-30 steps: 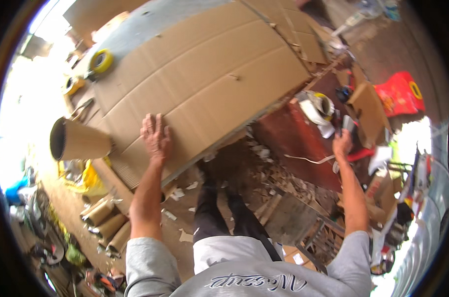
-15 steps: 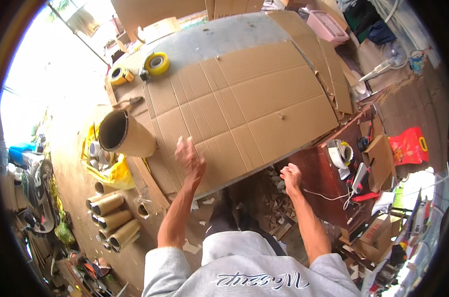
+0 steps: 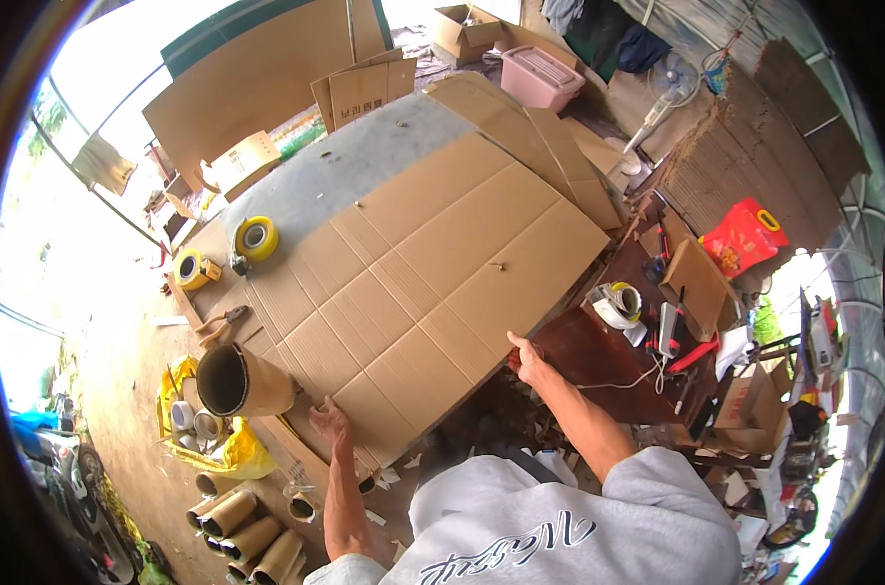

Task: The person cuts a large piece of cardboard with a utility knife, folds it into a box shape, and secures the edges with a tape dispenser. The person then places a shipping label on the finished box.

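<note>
A large creased cardboard sheet (image 3: 413, 283) lies flat over the near part of a grey-topped table (image 3: 296, 195). My left hand (image 3: 331, 421) is at its left edge, close to the near corner, with fingers bent round the rim. At the near edge, farther right, my right hand (image 3: 528, 359) grips the sheet, thumb on top and fingers out of sight beneath. A wide cardboard tube (image 3: 267, 382) stands just left of my left hand. Pliers (image 3: 224, 322) lie beyond that tube, and a roll of yellow tape (image 3: 257, 238) sits past the sheet's far left corner.
Another tape roll (image 3: 191, 269) lies at the table's left edge. Cardboard tubes (image 3: 252, 538) and a yellow bag (image 3: 230, 450) are on the floor at left. On the right, a reddish-brown surface (image 3: 584, 356) holds a white roll (image 3: 616, 306) and tools. A pink bin (image 3: 540, 80) stands behind.
My view has turned, so the table appears shifted left. My left hand has come down from above the sheet to its left edge; my right hand has taken hold of the near edge.
</note>
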`<state>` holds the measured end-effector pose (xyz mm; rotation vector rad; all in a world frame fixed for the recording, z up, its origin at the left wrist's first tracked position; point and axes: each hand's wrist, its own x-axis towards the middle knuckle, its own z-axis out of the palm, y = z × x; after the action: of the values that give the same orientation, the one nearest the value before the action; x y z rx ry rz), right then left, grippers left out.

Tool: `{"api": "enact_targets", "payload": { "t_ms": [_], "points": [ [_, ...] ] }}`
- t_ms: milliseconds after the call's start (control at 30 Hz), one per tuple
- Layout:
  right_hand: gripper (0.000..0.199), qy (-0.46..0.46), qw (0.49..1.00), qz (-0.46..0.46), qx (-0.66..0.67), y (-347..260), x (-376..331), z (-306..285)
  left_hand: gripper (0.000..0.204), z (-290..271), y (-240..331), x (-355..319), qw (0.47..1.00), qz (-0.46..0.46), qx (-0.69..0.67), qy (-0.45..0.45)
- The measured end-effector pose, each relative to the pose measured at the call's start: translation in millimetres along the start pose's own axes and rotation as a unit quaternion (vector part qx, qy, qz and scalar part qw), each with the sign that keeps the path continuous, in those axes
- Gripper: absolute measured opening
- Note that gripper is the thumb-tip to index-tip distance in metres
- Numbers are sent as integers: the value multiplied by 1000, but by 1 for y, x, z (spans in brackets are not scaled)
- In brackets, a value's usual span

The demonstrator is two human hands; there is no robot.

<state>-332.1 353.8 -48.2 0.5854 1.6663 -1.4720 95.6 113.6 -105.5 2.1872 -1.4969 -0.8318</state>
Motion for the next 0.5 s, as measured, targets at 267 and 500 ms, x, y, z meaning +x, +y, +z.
{"api": "enact_targets", "payload": {
  "t_ms": [267, 500],
  "points": [
    [31, -330, 936, -33, 120, -80, -127, 40, 53, 3, 10, 15, 987, 34, -157, 21],
    [21, -568, 786, 94, 226, -117, -146, 42, 64, 55, 151, -42, 980, 34, -190, -39]
  ]
}}
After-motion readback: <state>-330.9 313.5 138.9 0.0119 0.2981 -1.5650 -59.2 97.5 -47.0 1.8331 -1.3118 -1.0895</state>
